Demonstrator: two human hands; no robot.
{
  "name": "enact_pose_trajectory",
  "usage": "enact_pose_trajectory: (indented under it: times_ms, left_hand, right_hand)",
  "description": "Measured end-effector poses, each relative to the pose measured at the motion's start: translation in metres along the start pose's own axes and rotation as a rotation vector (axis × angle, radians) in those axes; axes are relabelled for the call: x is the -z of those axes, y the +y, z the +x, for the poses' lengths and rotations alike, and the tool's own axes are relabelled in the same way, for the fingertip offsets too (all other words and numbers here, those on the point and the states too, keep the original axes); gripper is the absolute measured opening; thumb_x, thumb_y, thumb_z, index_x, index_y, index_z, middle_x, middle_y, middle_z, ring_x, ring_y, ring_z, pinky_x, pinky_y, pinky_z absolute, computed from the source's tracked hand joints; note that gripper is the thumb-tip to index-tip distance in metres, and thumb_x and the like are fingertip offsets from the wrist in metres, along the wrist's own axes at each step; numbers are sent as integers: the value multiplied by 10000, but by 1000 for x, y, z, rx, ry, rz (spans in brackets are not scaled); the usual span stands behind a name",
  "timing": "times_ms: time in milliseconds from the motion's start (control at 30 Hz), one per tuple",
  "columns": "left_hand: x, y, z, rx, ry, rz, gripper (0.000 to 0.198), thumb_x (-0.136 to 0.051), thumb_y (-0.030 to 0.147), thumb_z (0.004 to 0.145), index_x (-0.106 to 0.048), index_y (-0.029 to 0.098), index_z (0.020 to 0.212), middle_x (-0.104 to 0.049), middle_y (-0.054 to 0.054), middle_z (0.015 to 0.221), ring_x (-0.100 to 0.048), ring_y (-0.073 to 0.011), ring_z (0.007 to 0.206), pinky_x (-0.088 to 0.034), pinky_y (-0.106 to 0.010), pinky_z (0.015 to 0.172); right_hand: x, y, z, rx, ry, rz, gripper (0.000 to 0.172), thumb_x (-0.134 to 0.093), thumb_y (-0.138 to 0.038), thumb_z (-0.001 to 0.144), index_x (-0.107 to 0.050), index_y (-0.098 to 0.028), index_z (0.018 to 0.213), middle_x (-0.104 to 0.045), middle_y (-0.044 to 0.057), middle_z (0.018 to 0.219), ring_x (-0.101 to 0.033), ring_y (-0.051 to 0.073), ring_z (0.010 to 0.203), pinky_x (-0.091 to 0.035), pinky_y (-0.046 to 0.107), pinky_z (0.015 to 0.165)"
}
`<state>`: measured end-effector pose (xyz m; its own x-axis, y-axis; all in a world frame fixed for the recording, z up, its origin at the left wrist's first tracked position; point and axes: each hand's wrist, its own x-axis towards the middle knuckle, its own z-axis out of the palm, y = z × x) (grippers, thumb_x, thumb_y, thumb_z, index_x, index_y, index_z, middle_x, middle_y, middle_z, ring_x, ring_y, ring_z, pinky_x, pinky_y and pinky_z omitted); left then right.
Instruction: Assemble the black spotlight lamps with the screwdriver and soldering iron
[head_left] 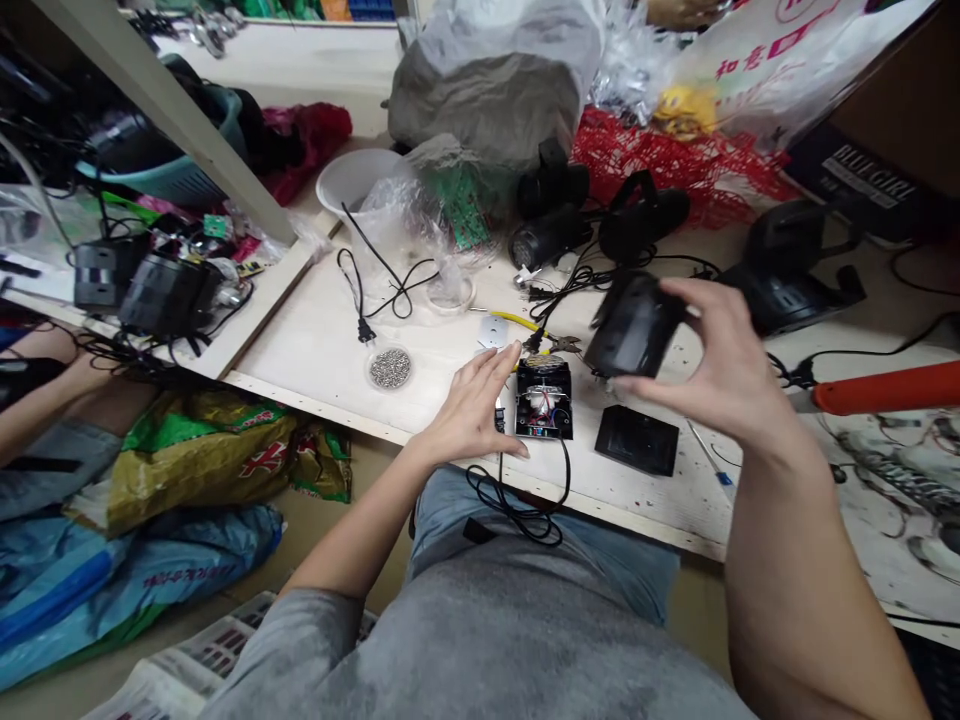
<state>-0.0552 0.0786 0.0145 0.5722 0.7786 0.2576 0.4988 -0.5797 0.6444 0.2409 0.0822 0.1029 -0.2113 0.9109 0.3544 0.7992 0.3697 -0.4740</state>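
On the white bench, my left hand (480, 405) rests against the left side of an opened black device housing (544, 400), thumb and fingers apart. Wires and a small board show inside it, and a black power cord (517, 510) hangs from it over the bench edge. My right hand (724, 365) grips a rounded black plastic cover (634, 325) between thumb and fingers, held above the bench to the right of the housing. Below that cover lies a flat black plastic panel (637, 440). Yellow-handled pliers (551, 342) lie just behind the housing.
A dish of small screws (390, 368) sits at left beside a black plug cord (365, 328). Behind are a white bucket (356, 180), bagged green circuit boards (466, 210) and several black housings (551, 235). An orange-handled tool (885, 388) is at right. Another person's arm (52, 400) shows at far left.
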Motion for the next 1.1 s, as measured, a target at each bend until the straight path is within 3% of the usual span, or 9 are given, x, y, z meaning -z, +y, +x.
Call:
enact_pose_trajectory:
  times_ms: [100, 200, 367, 1100]
  left_hand:
    - [1, -5, 9, -36, -48, -36, 1426, -792, 811, 550, -57, 250, 1635, -323, -207, 1631, -331, -458, 1453, -349, -622, 1132]
    - [2, -7, 15, -54, -90, -56, 1408, -817, 777, 559, -65, 272, 1635, -297, -196, 1645, -300, -473, 1473, -329, -641, 1140]
    - [3, -5, 18, -52, -133, -91, 1397, -824, 758, 576, -40, 293, 1636, -277, -190, 1652, -278, -481, 1485, -296, -650, 1159]
    - [-1, -5, 18, -3, -81, -125, 1374, -849, 733, 559, -122, 284, 1635, -408, -180, 1554, -401, -413, 1369, -355, -593, 1127]
  right_hand:
    - [-6, -29, -8, 212, -190, 140, 821, -796, -415, 755, -410, -263, 1464, -466, 169, 1467, -469, 386, 1373, -412, 610, 1151]
    - [-23, -42, -15, 249, -267, 159, 776, -759, -349, 773, -403, -252, 1456, -446, 177, 1482, -453, 383, 1387, -424, 626, 1133]
    - [-38, -45, -18, 231, -313, 104, 765, -759, -328, 765, -409, -203, 1433, -416, 214, 1485, -420, 403, 1398, -427, 635, 1123]
    - [-42, -46, -11, 245, -387, 62, 757, -763, -332, 748, -417, -211, 1411, -407, 217, 1484, -424, 411, 1383, -428, 649, 1109]
